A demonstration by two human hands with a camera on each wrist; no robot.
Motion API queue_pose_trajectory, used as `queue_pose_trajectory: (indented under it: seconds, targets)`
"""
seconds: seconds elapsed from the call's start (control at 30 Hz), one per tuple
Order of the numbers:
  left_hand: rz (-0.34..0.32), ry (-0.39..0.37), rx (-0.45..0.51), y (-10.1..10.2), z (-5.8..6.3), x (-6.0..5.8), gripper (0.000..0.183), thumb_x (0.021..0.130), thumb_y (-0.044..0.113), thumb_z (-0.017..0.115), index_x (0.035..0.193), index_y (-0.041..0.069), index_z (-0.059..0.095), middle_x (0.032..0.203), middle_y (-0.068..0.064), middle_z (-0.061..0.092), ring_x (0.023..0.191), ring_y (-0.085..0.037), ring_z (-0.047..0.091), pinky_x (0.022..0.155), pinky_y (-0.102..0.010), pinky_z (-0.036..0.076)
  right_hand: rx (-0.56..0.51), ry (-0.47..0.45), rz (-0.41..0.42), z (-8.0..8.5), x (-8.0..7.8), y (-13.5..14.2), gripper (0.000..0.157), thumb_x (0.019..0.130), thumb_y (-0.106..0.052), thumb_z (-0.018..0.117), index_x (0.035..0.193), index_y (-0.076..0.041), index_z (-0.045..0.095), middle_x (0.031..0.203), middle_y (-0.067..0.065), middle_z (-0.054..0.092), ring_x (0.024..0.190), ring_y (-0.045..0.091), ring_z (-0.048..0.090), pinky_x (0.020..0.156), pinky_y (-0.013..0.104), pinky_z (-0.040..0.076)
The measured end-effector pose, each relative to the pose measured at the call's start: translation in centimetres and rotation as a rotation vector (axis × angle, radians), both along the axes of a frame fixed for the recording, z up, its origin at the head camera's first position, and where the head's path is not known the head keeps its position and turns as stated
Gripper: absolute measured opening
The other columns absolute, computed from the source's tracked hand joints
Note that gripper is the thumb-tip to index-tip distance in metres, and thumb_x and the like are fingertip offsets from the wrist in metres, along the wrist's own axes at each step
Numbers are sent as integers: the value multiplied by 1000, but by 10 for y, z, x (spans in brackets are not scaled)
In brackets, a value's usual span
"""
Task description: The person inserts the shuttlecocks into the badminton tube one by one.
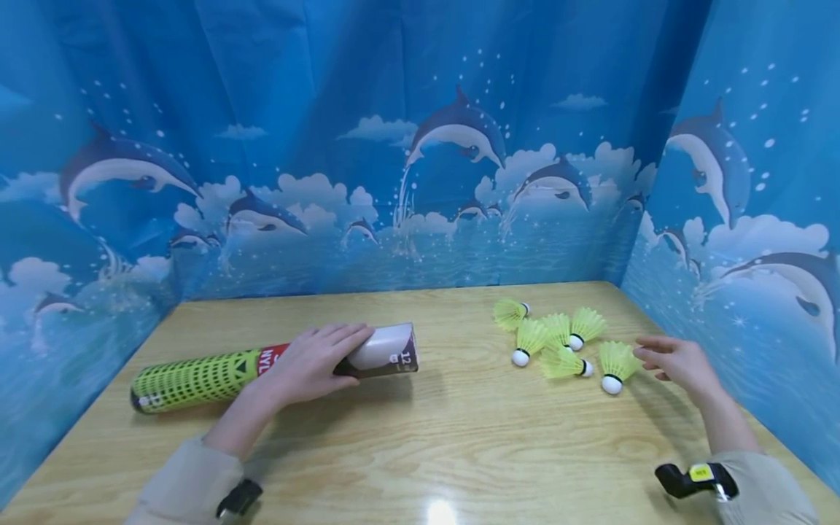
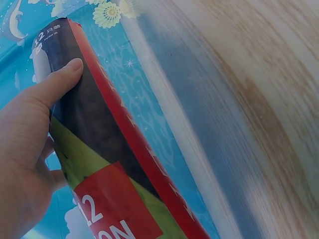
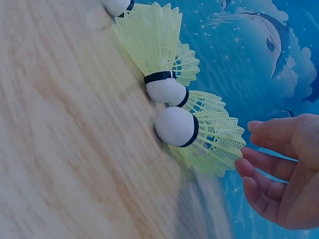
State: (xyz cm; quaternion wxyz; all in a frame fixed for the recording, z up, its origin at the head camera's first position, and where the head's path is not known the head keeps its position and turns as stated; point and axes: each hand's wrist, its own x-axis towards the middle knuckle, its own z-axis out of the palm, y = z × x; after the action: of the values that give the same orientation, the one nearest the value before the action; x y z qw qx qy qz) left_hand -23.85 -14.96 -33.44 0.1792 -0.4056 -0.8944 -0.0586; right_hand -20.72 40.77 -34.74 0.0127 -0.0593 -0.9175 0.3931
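A shuttlecock tube (image 1: 197,383), with a green mesh pattern, a red label and a dark end marked 12, lies slantwise over the left of the table. My left hand (image 1: 313,368) grips it near the dark end, thumb along the side facing the left wrist view. Over at the right, a yellow shuttlecock (image 1: 615,364) with a white cork rests nearest my right hand (image 1: 682,370). The fingers of that hand are loosely bent beside the skirt's edge (image 3: 227,144), with nothing held. Whether a fingertip touches the skirt I cannot tell.
Several other yellow shuttlecocks (image 1: 530,339) lie in a loose cluster just left of the nearest one, some touching. The wooden table (image 1: 459,437) ends against a blue dolphin-print curtain (image 1: 315,240) at the back and sides.
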Motion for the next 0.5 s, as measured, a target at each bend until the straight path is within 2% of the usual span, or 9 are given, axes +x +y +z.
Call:
queue_pose_trajectory:
  seconds: [0.1, 0.3, 0.5]
  targets:
    - [1, 2, 0, 0, -1, 0, 83, 69, 34, 81, 139, 9, 43, 133, -12, 50, 117, -30, 50, 91, -53, 43, 5, -8, 13, -2, 1, 1, 63, 94, -33, 54, 133, 14, 38, 118, 30, 55, 80, 5, 60, 69, 35, 54]
    - [-6, 11, 6, -1, -2, 0, 83, 69, 34, 81, 139, 10, 43, 133, -12, 51, 116, -30, 50, 91, -53, 43, 5, -53, 25, -4, 2, 7, 65, 93, -33, 56, 132, 15, 37, 114, 29, 57, 90, 22, 62, 72, 36, 54]
    - [-3, 6, 1, 0, -1, 0, 83, 70, 35, 80, 139, 10, 42, 133, -12, 50, 117, -31, 50, 92, -53, 43, 22, -82, 31, -7, 1, 11, 64, 91, -28, 58, 128, 21, 38, 96, 20, 66, 79, 12, 61, 68, 33, 54]
